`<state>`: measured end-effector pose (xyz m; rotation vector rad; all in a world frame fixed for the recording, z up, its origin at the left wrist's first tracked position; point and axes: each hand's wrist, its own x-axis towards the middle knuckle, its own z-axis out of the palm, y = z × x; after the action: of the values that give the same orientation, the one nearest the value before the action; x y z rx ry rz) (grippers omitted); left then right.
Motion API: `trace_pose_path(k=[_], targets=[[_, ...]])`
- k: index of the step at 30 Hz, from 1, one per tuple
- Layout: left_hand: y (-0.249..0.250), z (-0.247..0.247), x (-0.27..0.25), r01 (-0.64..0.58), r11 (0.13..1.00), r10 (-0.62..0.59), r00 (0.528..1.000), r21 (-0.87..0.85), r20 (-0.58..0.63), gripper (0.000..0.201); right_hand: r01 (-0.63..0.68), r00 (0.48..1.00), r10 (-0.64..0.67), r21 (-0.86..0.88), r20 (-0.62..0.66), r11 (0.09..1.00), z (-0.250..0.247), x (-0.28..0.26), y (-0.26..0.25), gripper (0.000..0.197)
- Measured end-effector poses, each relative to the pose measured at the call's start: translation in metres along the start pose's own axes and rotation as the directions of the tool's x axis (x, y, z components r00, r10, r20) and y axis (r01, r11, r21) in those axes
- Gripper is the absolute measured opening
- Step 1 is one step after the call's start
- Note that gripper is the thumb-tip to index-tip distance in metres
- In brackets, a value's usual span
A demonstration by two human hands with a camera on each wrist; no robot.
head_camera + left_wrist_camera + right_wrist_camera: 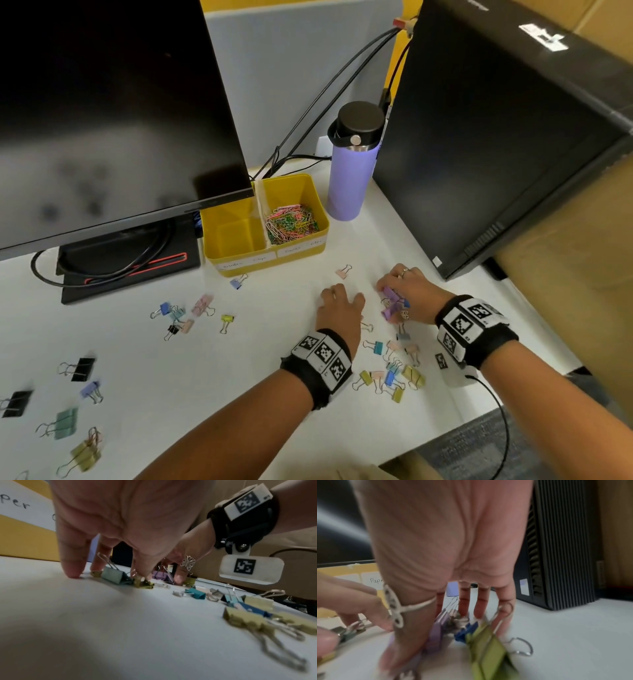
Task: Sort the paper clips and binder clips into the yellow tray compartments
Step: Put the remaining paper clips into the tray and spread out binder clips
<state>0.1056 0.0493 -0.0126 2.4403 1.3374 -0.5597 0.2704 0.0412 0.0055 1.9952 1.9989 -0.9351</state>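
Both forearms reach in from the near edge, each wrist wrapped in a black band with printed markers. Palm down on the white desk [239, 342], the left hand [339, 305] is spread over a grey-green binder clip [114, 576] and a small olive clip [142, 584], fingertips [73, 573] on the surface beside them; whether either clip is pinched cannot be told. Just beside it, the right hand [407, 294] is curled around a bunch of binder clips: purple ones [390, 303], a blue one [465, 631] and a green one [489, 649]. More pastel binder clips [394, 373] lie between the two wrists, and others are scattered well off to the left hand's outer side. Beyond the left hand's fingertips stands the yellow tray [294, 255], its right compartment heaped with coloured paper clips [291, 222], its left compartment partly hidden under a monitor [102, 102]. A purple bottle [349, 171] stands past the right hand.
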Motion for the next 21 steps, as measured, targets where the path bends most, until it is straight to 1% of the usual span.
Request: trace_pose_path(k=[2, 5, 8, 9, 10, 11, 12, 13, 14, 15, 16, 18, 19, 20, 21], targets=[[-0.007, 0.002, -0.001, -0.044, 0.999, 0.045, 0.998, 0.017, -0.034, 0.061, -0.012, 1.0, 0.013, 0.062, -0.02, 0.998, 0.006, 0.0, -0.003, 0.037], [-0.015, 0.004, -0.004, -0.062, 0.998, 0.063, 0.997, 0.013, -0.044, 0.059, -0.038, 0.998, 0.042, 0.101, -0.039, 0.994, 0.009, 0.003, -0.008, 0.029], [-0.017, 0.005, -0.014, -0.058, 0.998, 0.058, 0.998, -0.01, -0.018, 0.057, -0.085, 0.996, 0.086, 0.036, -0.02, 0.996, 0.011, 0.006, -0.013, 0.027], [-0.018, 0.011, -0.016, -0.062, 0.998, 0.062, 0.998, 0.007, -0.006, 0.054, -0.099, 0.995, 0.099, 0.013, -0.014, 0.995, 0.011, 0.006, -0.016, 0.024], [-0.019, 0.011, -0.02, -0.052, 0.998, 0.052, 0.999, 0.032, 0.005, 0.051, -0.108, 0.994, 0.108, -0.01, -0.013, 0.994, 0.012, 0.007, -0.019, 0.022], [-0.021, 0.008, -0.025, -0.026, 0.999, 0.025, 0.999, 0.023, 0.042, 0.051, -0.115, 0.993, 0.115, -0.032, -0.016, 0.993, 0.013, 0.008, -0.022, 0.021], [-0.023, 0.005, -0.03, 0.007, 1.0, -0.008, 0.999, 0.023, 0.033, 0.053, -0.119, 0.993, 0.118, -0.046, -0.022, 0.992, 0.013, 0.009, -0.025, 0.021], [-0.025, 0.006, -0.031, 0.019, 0.999, -0.019, 1.0, 0.027, 0.017, 0.053, -0.117, 0.993, 0.116, -0.05, -0.027, 0.992, 0.012, 0.01, -0.027, 0.021], [-0.026, 0.008, -0.032, 0.027, 1.0, -0.027, 0.999, 0.001, 0.032, 0.049, -0.111, 0.993, 0.11, -0.049, -0.032, 0.993, 0.012, 0.01, -0.029, 0.021], [-0.028, 0.012, -0.032, 0.061, 0.998, -0.062, 0.996, 0.011, 0.062, 0.044, -0.104, 0.994, 0.102, -0.056, -0.034, 0.993, 0.011, 0.011, -0.031, 0.021], [-0.03, 0.015, -0.031, 0.056, 0.997, -0.059, 0.997, 0.054, 0.054, 0.041, -0.094, 0.995, 0.092, -0.063, -0.029, 0.994, 0.01, 0.013, -0.033, 0.022], [-0.035, 0.019, -0.027, 0.026, 0.99, -0.029, 0.999, 0.141, 0.018, 0.037, -0.071, 0.997, 0.071, -0.062, -0.006, 0.996, 0.009, 0.015, -0.037, 0.033], [-0.039, 0.02, -0.027, 0.039, 0.989, -0.043, 0.999, 0.142, 0.024, 0.036, -0.059, 0.998, 0.059, -0.063, 0.005, 0.996, 0.006, 0.016, -0.042, 0.037], [-0.041, 0.018, -0.028, 0.053, 0.992, -0.057, 0.998, 0.116, 0.035, 0.034, -0.038, 0.999, 0.039, -0.061, 0.006, 0.997, 0.002, 0.016, -0.05, 0.033], [-0.045, 0.018, -0.029, 0.066, 0.994, -0.071, 0.996, 0.092, 0.045, 0.033, -0.011, 1.0, 0.011, -0.055, -0.003, 0.998, -0.004, 0.015, -0.059, 0.022]])
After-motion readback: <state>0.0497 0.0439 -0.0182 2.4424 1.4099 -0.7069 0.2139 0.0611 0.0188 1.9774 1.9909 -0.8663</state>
